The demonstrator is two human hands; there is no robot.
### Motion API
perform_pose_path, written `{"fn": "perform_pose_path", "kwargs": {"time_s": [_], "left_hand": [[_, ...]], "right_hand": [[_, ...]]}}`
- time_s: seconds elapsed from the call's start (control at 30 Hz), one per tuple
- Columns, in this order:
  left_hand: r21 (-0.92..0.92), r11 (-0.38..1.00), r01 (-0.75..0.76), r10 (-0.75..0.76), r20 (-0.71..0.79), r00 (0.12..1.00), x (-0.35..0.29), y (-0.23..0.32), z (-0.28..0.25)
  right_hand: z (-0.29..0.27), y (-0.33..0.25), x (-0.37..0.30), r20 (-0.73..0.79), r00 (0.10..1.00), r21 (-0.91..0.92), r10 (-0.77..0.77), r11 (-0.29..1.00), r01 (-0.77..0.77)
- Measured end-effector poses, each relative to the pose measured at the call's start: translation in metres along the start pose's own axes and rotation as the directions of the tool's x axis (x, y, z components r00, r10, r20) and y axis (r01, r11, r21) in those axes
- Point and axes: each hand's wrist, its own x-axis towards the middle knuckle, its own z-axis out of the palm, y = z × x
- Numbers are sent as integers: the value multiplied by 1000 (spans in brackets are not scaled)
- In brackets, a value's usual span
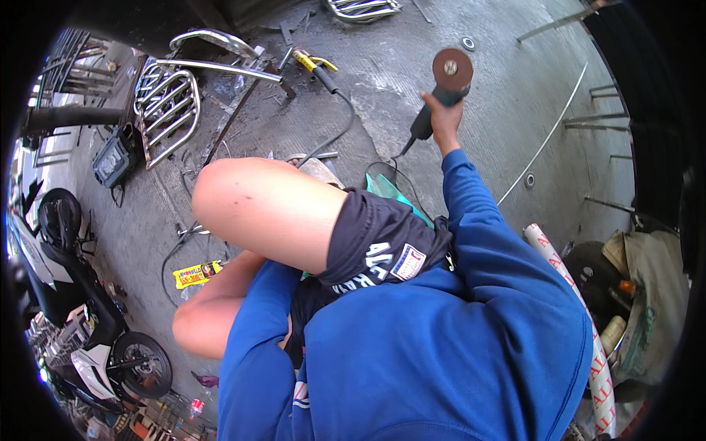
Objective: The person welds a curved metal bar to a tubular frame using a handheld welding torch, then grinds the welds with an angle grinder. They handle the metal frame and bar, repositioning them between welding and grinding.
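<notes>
My right hand (446, 123) is stretched out ahead at the upper right, closed round an angle grinder (421, 125). The grinder's reddish-brown disc (460, 67) faces up towards me, and its dark cord trails back to the floor near my shorts. My left sleeve (257, 312) passes down behind my bent leg. Its hand is hidden there, so I cannot see what it touches.
A yellow welding electrode holder (315, 67) on a cable lies ahead, beside curved shiny metal frames (173, 110). A yellow packet (197, 274) is by my leg. A motorcycle (88, 316) stands left; a long printed roll (553, 259) and a draped cloth (651, 301) are right.
</notes>
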Motion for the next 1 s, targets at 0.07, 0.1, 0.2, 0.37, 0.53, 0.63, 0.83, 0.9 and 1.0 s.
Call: {"fn": "perform_pose_path", "kwargs": {"time_s": [0.07,0.1,0.2,0.37,0.53,0.63,0.83,0.9,1.0], "left_hand": [[-7,1000,-19,19,7,1000,10,3,0],[-23,999,-27,27,10,1000,17,3,0],[-53,997,-58,59,18,998,33,5,2],[-72,993,-91,93,21,995,48,14,4],[2,995,-99,99,-19,995,43,25,7],[91,984,-151,156,-52,986,19,24,-2],[57,919,-389,388,27,921,-121,16,-134],[-228,923,-311,338,90,937,-177,13,-220],[-433,883,-183,218,32,975,-215,31,-331]], "right_hand": [[5,22,-12,-13,999,-124,38,992,-40],[5,33,-14,-29,999,-221,43,974,-48],[-2,54,14,15,995,-445,-94,891,91],[-60,55,102,180,906,-794,-384,487,364],[-98,-32,177,198,881,-781,-429,473,406],[-100,-90,158,187,969,-495,-164,836,237],[-48,-135,62,386,922,414,-21,897,-153],[-28,-144,44,415,909,537,-28,814,-220],[-6,-168,34,511,858,606,-47,728,-321]]}}
